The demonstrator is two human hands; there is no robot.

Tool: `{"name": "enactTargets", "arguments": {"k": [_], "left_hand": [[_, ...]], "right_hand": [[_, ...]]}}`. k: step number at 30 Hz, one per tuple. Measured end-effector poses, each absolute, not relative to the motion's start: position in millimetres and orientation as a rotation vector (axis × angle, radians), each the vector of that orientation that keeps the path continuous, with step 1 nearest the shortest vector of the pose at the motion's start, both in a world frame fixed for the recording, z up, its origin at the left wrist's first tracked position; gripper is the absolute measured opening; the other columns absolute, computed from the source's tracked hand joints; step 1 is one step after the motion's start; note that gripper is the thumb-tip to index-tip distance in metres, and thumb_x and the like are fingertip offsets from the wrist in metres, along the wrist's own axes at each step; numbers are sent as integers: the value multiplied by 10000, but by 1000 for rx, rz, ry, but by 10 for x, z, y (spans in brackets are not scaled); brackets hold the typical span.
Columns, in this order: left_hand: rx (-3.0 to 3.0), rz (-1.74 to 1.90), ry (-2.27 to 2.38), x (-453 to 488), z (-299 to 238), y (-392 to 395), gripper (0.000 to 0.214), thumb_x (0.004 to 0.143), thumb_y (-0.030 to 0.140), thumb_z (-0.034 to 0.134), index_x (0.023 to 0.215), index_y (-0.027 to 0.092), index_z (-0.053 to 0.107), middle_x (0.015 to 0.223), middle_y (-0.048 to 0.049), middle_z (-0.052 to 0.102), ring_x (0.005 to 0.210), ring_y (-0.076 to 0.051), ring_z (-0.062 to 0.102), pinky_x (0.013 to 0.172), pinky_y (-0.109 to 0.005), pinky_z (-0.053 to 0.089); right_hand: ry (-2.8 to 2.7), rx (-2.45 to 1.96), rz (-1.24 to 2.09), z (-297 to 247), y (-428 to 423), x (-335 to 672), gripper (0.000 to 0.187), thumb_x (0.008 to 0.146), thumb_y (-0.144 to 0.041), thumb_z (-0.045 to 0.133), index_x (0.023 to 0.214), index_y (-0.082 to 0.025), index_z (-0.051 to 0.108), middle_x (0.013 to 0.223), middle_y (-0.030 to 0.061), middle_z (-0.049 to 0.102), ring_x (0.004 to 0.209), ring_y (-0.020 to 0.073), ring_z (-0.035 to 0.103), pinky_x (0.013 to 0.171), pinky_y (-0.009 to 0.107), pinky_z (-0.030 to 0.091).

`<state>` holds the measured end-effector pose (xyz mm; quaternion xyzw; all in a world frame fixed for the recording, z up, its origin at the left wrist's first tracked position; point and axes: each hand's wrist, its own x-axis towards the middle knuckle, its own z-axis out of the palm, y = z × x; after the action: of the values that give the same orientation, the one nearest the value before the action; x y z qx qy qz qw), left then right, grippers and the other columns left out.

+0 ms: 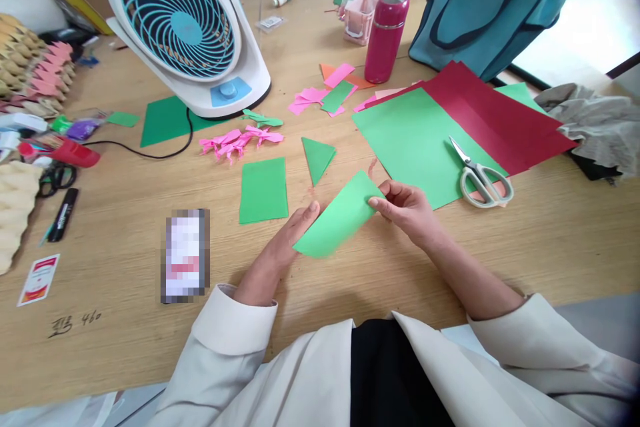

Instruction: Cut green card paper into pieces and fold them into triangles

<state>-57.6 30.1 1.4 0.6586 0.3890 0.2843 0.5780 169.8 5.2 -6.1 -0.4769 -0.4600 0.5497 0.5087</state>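
A light green sheet of paper (340,217) is held between my two hands, raised above the table and slightly bowed. My left hand (293,233) supports its left edge, thumb showing and most fingers hidden behind the sheet. At the right corner my right hand (406,209) pinches the paper between thumb and fingers. Just beyond lies a folded green paper triangle (318,157). Left of that is a green paper rectangle (264,191). Scissors (484,180) with pale handles rest partly on a large light green sheet (400,137), to the right of my right hand.
Pink paper cutouts (240,141) lie in front of a white and blue fan (187,30). Dark red sheets (493,113), a magenta flask (387,37) and a teal bag (485,10) stand or lie at the right. A blurred phone (185,255) is at left.
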Motion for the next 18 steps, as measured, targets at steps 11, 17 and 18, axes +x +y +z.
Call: {"name": "enactTargets", "arguments": {"k": [11, 17, 18], "left_hand": [[1227, 478, 784, -609, 16, 306, 456, 748, 585, 732, 852, 141, 713, 712, -25, 686, 594, -142, 594, 552, -252, 429], [1271, 755, 948, -477, -95, 286, 361, 718, 440, 801, 906, 153, 691, 874, -45, 729, 767, -178, 657, 708, -301, 518], [1309, 865, 948, -469, -102, 289, 335, 734, 423, 792, 916, 167, 677, 903, -44, 727, 811, -181, 661, 755, -315, 524]], "right_hand": [[-1282, -1240, 1188, -137, 17, 1717, 351, 765, -503, 767, 714, -196, 604, 586, -43, 467, 517, 93, 351, 464, 262, 249], [-1302, -1286, 1047, -158, 26, 1754, 479, 829, -469, 712, 1232, -245, 581, 1157, 49, 637, 538, 80, 340, 502, 268, 326], [-1308, -1291, 1079, -160, 25, 1754, 504, 830, -466, 707, 1262, -252, 559, 1199, 56, 624, 545, 82, 362, 506, 267, 344]]}}
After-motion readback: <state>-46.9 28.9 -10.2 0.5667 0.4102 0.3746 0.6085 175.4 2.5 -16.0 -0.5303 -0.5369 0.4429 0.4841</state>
